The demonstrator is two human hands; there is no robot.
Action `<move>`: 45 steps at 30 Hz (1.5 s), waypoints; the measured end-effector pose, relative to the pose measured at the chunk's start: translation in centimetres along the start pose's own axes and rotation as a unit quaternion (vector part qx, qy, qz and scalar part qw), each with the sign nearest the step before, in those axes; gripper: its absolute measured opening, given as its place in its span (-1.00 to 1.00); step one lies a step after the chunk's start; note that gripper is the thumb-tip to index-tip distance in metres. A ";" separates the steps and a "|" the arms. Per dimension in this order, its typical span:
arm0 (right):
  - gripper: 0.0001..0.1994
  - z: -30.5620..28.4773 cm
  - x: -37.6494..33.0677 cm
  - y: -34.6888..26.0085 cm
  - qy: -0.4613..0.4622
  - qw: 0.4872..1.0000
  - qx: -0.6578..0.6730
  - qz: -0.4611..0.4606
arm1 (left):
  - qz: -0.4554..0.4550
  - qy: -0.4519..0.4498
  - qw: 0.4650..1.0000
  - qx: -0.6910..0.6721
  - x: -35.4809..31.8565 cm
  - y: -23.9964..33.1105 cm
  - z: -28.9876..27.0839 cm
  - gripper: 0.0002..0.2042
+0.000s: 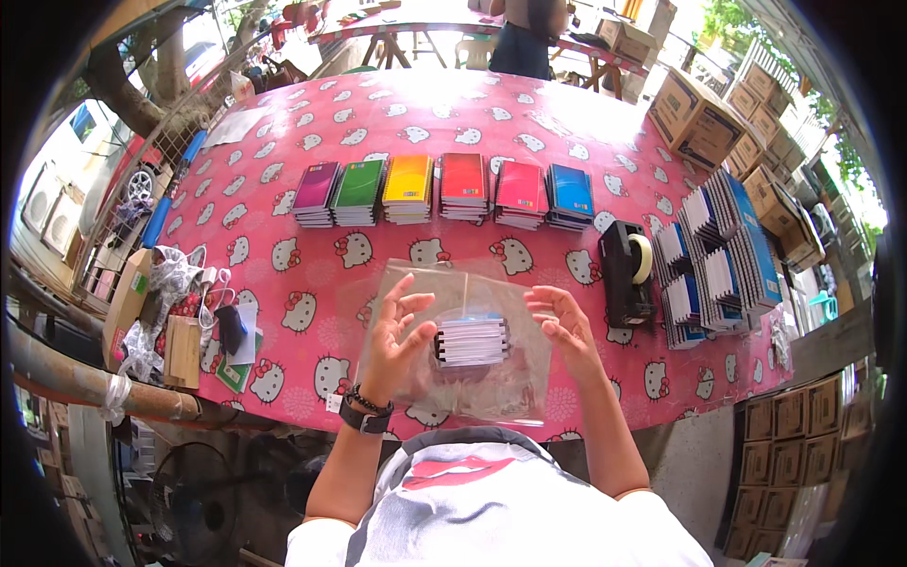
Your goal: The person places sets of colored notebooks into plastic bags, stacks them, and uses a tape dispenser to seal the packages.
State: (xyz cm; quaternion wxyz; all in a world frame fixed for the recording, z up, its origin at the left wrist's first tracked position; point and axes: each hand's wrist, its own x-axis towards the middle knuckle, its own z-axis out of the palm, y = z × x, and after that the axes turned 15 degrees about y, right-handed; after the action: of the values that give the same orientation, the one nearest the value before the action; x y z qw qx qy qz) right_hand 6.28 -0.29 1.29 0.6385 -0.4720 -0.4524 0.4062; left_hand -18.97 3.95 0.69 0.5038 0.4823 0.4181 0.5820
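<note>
Head view. On the pink patterned worktop (316,269), a short notebook stack (472,342) with white page edges showing, here taken as landmark. Around the stack, a crinkled clear plastic sheet (520,383); whether over, under or enclosing it, hard to tell through glare and transparency. Left of the stack, the left hand (399,326); right of it, the right hand (564,326); both open, fingers spread, no grip evident. Beyond the stack, a row of coloured notebook piles (463,180); to its right, a black tape dispenser (620,274), then heaped blue notebooks (723,274). Step in hand, as judged: wrapping the stack. Next requirement, as judged: pinching a loose plastic edge and drawing it snug without skewing the stack.
</note>
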 end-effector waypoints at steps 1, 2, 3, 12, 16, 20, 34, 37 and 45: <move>-0.58 -0.2 -0.1 0.2 0.006 1.000 -0.008 0.021 | 0.012 -0.016 0.997 0.078 0.2 0.4 0.4 -0.38; -0.63 -0.1 0.0 0.5 0.003 0.996 -0.090 -0.007 | 0.024 -0.031 0.987 0.156 0.6 0.8 0.9 -0.46; -0.67 1.0 0.3 -0.4 0.002 0.984 -0.173 -0.033 | 0.033 -0.049 0.971 0.233 1.0 1.6 1.8 -0.54; -0.83 -2.1 0.4 -1.3 -0.041 0.969 -0.227 -0.084 | 0.179 0.038 0.975 0.127 1.0 0.7 -2.0 -0.75; -0.67 0.4 -1.4 0.3 -0.175 0.929 -0.272 -0.182 | 0.277 -0.048 0.926 0.250 -3.2 -2.0 -1.0 -0.59; -0.61 0.8 -0.8 -0.1 -0.226 0.906 -0.304 -0.190 | 0.293 -0.081 0.905 0.296 -4.2 -3.0 -1.7 -0.47; -0.57 -0.8 -1.3 -0.5 -0.158 0.942 -0.228 -0.191 | 0.209 -0.144 0.912 0.323 3.2 3.4 1.1 -0.60; -0.58 0.0 -1.2 -0.4 -0.174 0.935 -0.239 -0.196 | 0.279 -0.186 0.804 0.491 4.1 4.0 3.3 -0.77; -0.45 0.7 -1.1 -0.3 -0.249 0.887 -0.339 -0.188 | 0.240 0.165 0.943 0.160 2.9 0.8 0.6 -0.82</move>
State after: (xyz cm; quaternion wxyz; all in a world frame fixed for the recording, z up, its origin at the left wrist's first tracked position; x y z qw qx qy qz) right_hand 5.38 -1.23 1.51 0.3701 -0.4492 -0.7870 0.2043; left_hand -18.58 6.71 1.98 0.1899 0.5398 0.4548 0.6824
